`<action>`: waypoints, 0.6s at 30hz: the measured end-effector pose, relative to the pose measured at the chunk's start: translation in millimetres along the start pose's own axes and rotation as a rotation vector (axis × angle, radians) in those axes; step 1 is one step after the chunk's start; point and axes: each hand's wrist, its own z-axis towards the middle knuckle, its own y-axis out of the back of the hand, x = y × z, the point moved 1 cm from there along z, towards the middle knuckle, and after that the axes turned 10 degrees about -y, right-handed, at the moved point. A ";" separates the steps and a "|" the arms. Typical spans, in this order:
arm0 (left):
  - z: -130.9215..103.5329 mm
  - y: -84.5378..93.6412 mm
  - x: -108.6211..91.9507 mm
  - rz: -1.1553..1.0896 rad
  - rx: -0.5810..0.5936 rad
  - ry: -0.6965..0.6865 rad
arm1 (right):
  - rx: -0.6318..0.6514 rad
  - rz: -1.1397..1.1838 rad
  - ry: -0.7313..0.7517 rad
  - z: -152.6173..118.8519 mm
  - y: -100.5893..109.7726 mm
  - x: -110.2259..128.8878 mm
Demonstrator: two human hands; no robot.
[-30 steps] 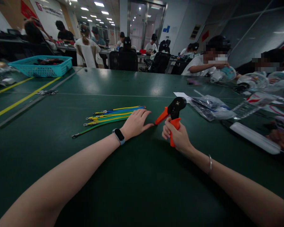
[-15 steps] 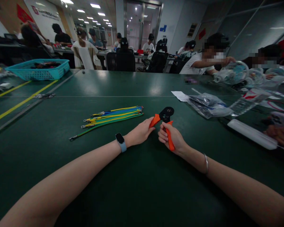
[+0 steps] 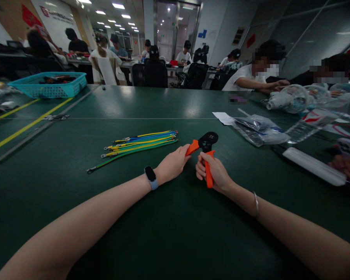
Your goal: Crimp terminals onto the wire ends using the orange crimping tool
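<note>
An orange-handled crimping tool with a black head (image 3: 207, 142) is held low over the green table (image 3: 151, 105). My right hand (image 3: 214, 171) grips one orange handle. My left hand (image 3: 172, 165) holds the other handle at its end; the two handles are spread apart. A bundle of yellow, green and blue wires with metal end terminals (image 3: 137, 146) lies on the table just left of my left hand, not touched.
Clear plastic bags (image 3: 259, 130) and a white paper lie right of the tool, with a white bar (image 3: 313, 167) beyond. A teal basket (image 3: 51, 83) sits far left by yellow floor-tape lines. Other people work across the table with small fans (image 3: 291, 99).
My left hand left the wire bundle and moved right onto the tool's free handle. The tool came down from upright to lie lower, near the table.
</note>
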 end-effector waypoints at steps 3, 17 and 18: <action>-0.8 -0.7 1.0 0.012 -0.036 -0.007 | 0.001 0.002 -0.013 0.9 -0.5 1.1; -3.6 1.0 -2.6 0.082 -0.276 -0.152 | 0.015 0.102 -0.010 1.3 -4.5 5.7; -3.5 1.2 -2.5 0.079 -0.276 -0.154 | 0.017 0.106 -0.007 1.1 -4.4 5.9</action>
